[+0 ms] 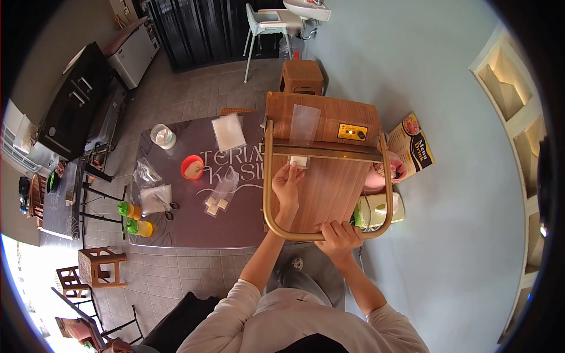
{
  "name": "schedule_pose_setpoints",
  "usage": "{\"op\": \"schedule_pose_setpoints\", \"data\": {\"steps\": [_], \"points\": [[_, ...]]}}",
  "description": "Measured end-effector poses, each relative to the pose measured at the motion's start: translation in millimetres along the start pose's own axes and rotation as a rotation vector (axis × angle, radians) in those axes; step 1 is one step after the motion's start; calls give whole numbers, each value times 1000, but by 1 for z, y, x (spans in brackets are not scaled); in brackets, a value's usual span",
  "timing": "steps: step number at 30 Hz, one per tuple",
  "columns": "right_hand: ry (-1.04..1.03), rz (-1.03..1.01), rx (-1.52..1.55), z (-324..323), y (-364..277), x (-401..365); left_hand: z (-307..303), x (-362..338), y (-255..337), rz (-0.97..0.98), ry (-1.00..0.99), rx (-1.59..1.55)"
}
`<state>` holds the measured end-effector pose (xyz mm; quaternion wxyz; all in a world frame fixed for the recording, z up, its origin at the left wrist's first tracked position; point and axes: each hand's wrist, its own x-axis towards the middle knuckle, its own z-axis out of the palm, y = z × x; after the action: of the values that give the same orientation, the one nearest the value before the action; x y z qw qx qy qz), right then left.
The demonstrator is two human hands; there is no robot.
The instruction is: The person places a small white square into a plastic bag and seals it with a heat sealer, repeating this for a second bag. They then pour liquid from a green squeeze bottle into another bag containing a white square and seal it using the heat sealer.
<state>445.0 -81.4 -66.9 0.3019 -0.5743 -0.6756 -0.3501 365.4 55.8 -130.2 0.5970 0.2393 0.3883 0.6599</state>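
Observation:
A wood-patterned bag sealer (pixel 329 194) with a gold U-shaped handle (pixel 269 188) stands in front of me. My left hand (pixel 286 187) pinches the lower end of a clear plastic bag (pixel 306 125) holding something small and pale. The bag's free end lies flat across the sealing bar onto the sealer's top housing. My right hand (pixel 339 238) has its fingers wrapped over the near crossbar of the handle. On the housing, a yellow control panel (pixel 352 132) shows a lit lamp and a black knob.
On the dark table (pixel 235 232) are filled clear bags (pixel 216 203), a red bowl (pixel 192 167), a tub (pixel 163 136), a stack of bags (pixel 228 132), scissors (pixel 170 210) and two green-capped bottles (pixel 140 227). A menu board (pixel 415 141) and tissue box (pixel 382 210) stand right of the sealer.

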Motion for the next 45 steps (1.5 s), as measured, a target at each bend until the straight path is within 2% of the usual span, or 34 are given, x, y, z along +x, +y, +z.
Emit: {"op": "schedule_pose_setpoints", "data": {"steps": [17, 22, 34, 38, 41, 45], "points": [[40, 20, 15, 0, -3, 6, 0, 0, 2, 12, -13, 12], [-19, -9, -20, -2, 0, 1, 1, -1, 3, 5, 1, 30], [-14, 2, 41, 0, 1, 0, -2, -2, 4, 9, -22, -23], [7, -11, 27, -10, 3, 14, -3, 0, 3, -24, -36, -15], [-66, -37, 125, -15, 8, 21, 0, -1, 5, -12, -39, -42], [47, -92, 117, -37, 24, 82, -4, -2, 3, 0, -61, -60]]}}
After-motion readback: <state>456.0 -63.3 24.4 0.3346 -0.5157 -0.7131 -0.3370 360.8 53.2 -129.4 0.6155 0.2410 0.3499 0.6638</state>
